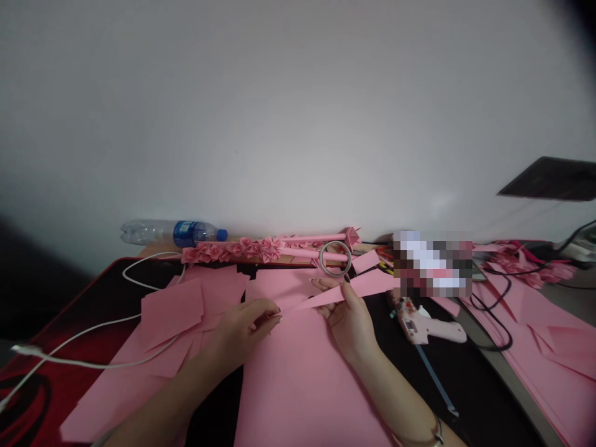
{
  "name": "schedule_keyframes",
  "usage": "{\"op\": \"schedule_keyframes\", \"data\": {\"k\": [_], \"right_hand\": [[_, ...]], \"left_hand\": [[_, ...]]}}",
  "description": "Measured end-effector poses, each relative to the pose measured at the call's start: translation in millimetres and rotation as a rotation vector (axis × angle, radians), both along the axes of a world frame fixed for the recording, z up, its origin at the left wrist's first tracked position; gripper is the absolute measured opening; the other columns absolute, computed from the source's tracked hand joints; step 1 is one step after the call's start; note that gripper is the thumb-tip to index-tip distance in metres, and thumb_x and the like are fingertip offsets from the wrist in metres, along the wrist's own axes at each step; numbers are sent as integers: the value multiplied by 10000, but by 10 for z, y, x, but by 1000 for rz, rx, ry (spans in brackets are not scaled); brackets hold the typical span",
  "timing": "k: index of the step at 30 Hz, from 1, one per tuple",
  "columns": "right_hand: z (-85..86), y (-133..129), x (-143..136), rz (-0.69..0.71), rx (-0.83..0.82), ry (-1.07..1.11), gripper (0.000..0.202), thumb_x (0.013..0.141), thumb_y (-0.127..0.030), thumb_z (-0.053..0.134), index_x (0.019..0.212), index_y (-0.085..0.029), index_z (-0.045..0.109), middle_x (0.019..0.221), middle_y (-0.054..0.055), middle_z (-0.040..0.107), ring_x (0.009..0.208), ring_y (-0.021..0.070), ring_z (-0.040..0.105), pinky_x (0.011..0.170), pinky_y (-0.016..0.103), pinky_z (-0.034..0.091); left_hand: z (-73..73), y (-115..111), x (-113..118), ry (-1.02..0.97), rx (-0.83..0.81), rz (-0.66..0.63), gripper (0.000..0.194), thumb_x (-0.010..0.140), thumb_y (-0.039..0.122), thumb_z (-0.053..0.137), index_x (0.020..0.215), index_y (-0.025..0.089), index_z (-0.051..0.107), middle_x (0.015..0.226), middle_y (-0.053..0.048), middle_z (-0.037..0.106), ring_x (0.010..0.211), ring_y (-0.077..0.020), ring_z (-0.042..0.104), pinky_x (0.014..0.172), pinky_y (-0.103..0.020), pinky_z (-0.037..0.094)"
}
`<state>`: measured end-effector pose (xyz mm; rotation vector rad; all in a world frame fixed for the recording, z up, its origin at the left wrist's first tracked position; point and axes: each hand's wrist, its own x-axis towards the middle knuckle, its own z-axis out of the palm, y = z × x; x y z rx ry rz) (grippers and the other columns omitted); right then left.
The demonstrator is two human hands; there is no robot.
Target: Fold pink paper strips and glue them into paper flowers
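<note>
Both my hands hold a long pink paper strip (367, 285) that tapers to a narrow tip on the left. My left hand (246, 320) pinches the tip between thumb and fingers. Farther along, my right hand (347, 316) grips the strip with the thumb on top and the fingers beneath. Under the hands lies a large pink paper sheet (302, 379). A ring-shaped roll of tape (335, 259) stands just beyond my right hand. To the right of that hand, a glue gun (431, 329) lies on the black mat.
Pink paper pieces (172, 310) are piled at left, crossed by a white cable (93, 365). Folded pink paper flowers (233, 250) and a plastic bottle (186, 233) lie along the wall. More pink sheets (554, 366) and a black cable (505, 335) are at right.
</note>
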<state>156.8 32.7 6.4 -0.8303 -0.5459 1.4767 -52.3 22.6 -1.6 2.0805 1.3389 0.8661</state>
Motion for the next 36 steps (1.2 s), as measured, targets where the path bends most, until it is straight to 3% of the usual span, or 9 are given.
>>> {"op": "schedule_keyframes", "data": {"k": [4, 10, 14, 20, 25, 29, 33, 36], "right_hand": [[-16, 10, 5, -15, -14, -13, 295, 760, -412, 672, 810, -131, 749, 918, 120, 754, 584, 153, 635, 546, 259, 514], [5, 6, -8, -18, -41, -35, 314, 722, -434, 697, 786, -130, 747, 875, 99, 755, 551, 141, 631, 492, 233, 494], [47, -14, -17, -7, -8, -98, 294, 721, -420, 698, 799, -140, 743, 894, 88, 746, 583, 150, 637, 465, 226, 471], [7, -66, -72, 87, 114, -227, 325, 822, -453, 603, 862, -165, 749, 890, 79, 731, 548, 119, 550, 520, 243, 444], [69, -172, -134, 355, 157, -520, 401, 888, -519, 503, 928, -197, 739, 854, 71, 712, 695, 181, 610, 657, 291, 462], [191, -150, -119, 439, 150, -679, 476, 893, -568, 444, 948, -175, 707, 785, 69, 688, 719, 195, 620, 685, 305, 478], [284, 26, 90, 352, 156, -977, 408, 911, -463, 426, 1040, -146, 647, 813, 67, 684, 725, 181, 632, 671, 288, 482], [317, 201, 346, 100, 196, -1470, 333, 838, -224, 493, 1152, -189, 597, 840, 40, 686, 677, 170, 616, 681, 289, 463]], "left_hand": [[-32, -2, -25, 45, 96, 5, 162, 873, 264, 533, 771, 202, 642, 713, -11, 687, 577, -131, 579, 541, -217, 401], [21, 40, -79, 75, 192, -116, 246, 939, 275, 460, 789, 203, 642, 769, -15, 696, 678, -149, 622, 615, -230, 423], [34, 81, -105, 110, 167, -105, 263, 952, 259, 421, 781, 190, 609, 721, -1, 648, 647, -141, 582, 586, -233, 397], [64, 55, -9, 142, 52, -159, 181, 932, 261, 441, 892, 196, 605, 887, -44, 665, 845, -202, 588, 729, -293, 423], [120, -82, 147, -27, -307, -278, 321, 965, 297, 359, 674, 206, 457, 574, 35, 509, 543, -127, 493, 551, -239, 353], [114, -148, 207, -236, -532, -278, 318, 958, 373, 375, 686, 214, 423, 495, 74, 396, 422, -95, 346, 442, -223, 270], [70, -114, 225, -453, -592, -96, 338, 931, 479, 370, 727, 217, 431, 477, 90, 356, 383, -84, 281, 377, -203, 233], [51, -57, 230, -578, -558, 32, 370, 877, 556, 415, 737, 214, 436, 472, 93, 350, 372, -76, 268, 350, -193, 221]]}}
